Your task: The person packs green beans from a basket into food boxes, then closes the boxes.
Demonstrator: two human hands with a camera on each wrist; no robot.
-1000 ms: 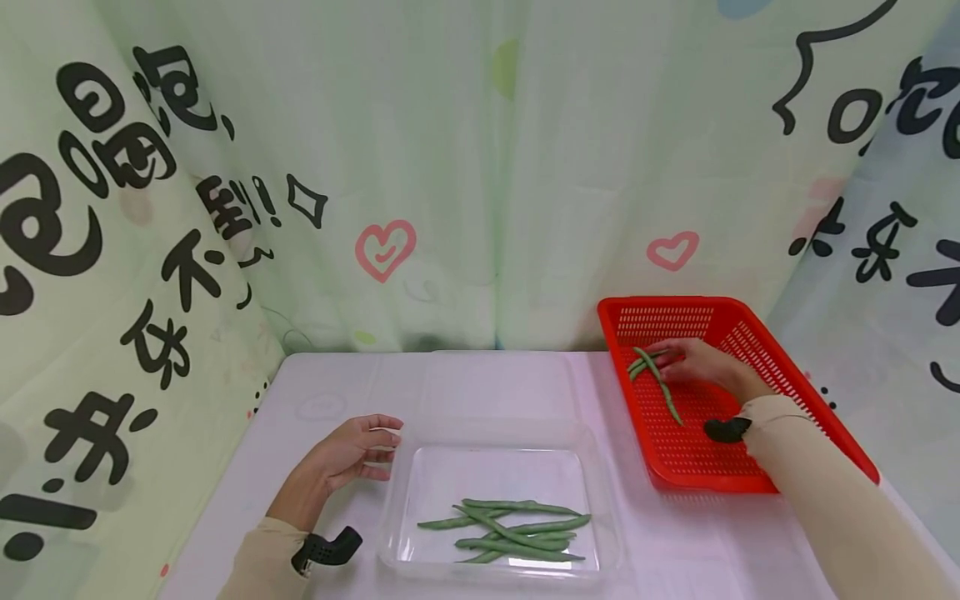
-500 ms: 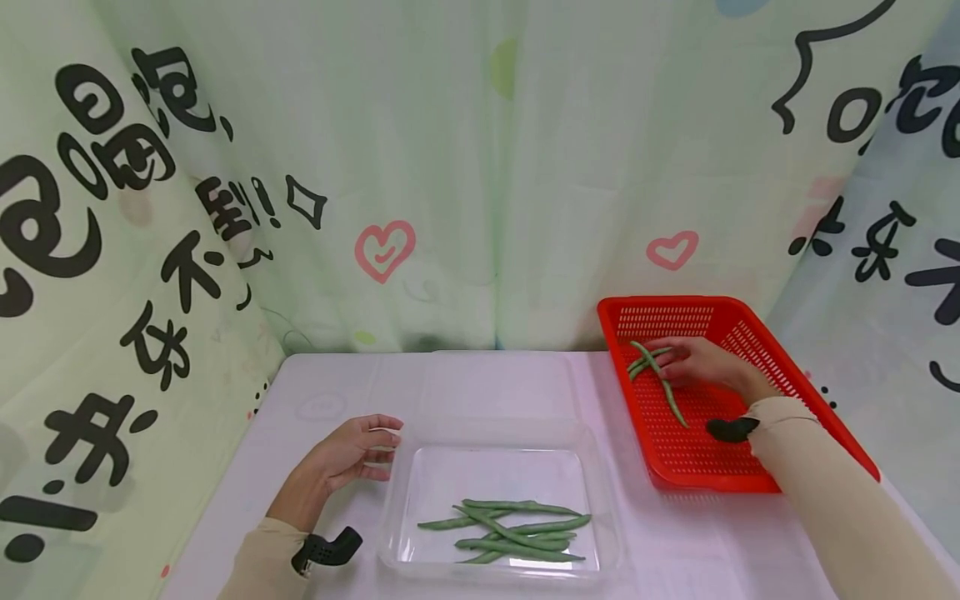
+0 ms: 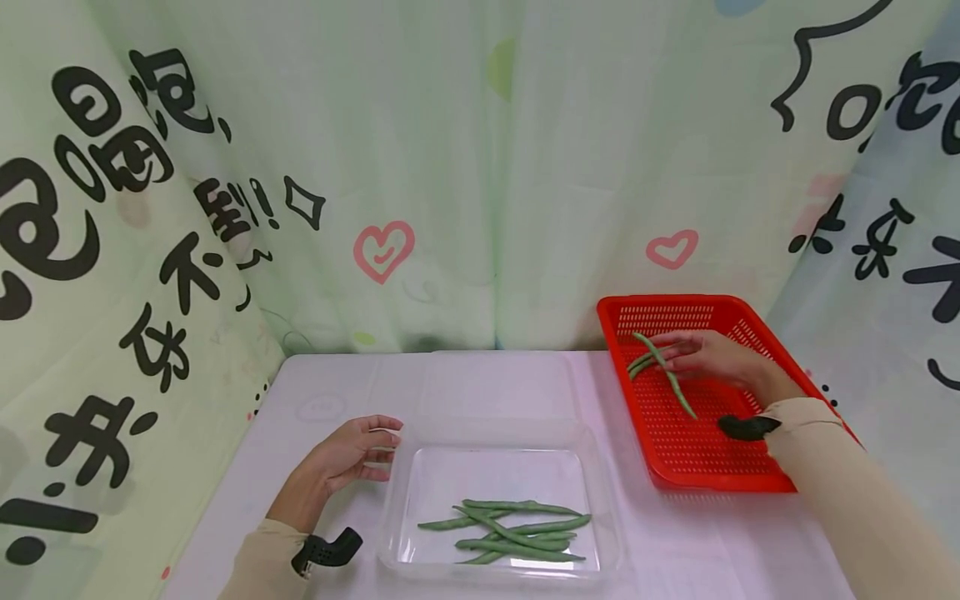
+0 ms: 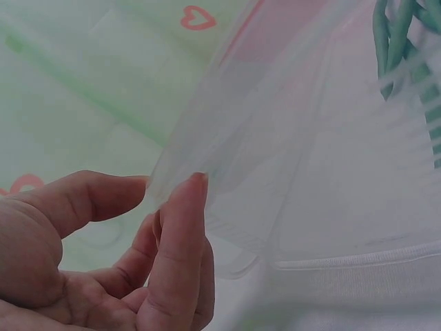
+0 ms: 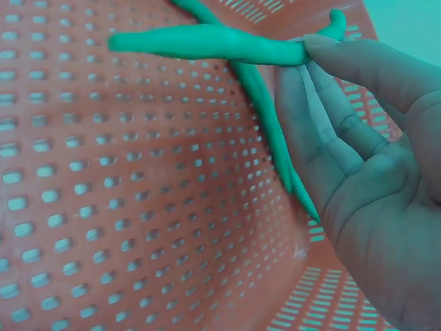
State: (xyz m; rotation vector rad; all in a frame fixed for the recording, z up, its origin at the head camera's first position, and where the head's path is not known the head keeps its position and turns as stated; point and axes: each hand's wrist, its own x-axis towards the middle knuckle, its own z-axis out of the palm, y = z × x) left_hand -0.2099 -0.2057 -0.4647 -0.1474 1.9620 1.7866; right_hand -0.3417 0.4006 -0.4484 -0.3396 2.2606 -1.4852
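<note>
My right hand [image 3: 701, 360], inside the red basket, pinches one green bean [image 5: 200, 43] between thumb and fingertips near its end. The bean hangs at a slant in the head view. Other green beans [image 5: 265, 124] lie below it in the basket, partly hidden by the hand. My left hand [image 3: 358, 454] is at the left side of a clear plastic container [image 3: 390, 533]. Its thumb and fingertips are right at the rim in the left wrist view, with a gap between them. Several green beans [image 3: 517, 533] lie crossed over each other inside that container.
The red perforated basket [image 3: 652, 467] stands at the table's back right. A white cloth covers the table [image 3: 465, 383]. Behind and on both sides hangs a printed curtain [image 3: 450, 167], close to the table's back edge.
The right hand has shifted slightly up and to the right with the bean, which is lifted a little from the others. The left hand and container have stayed in place.
</note>
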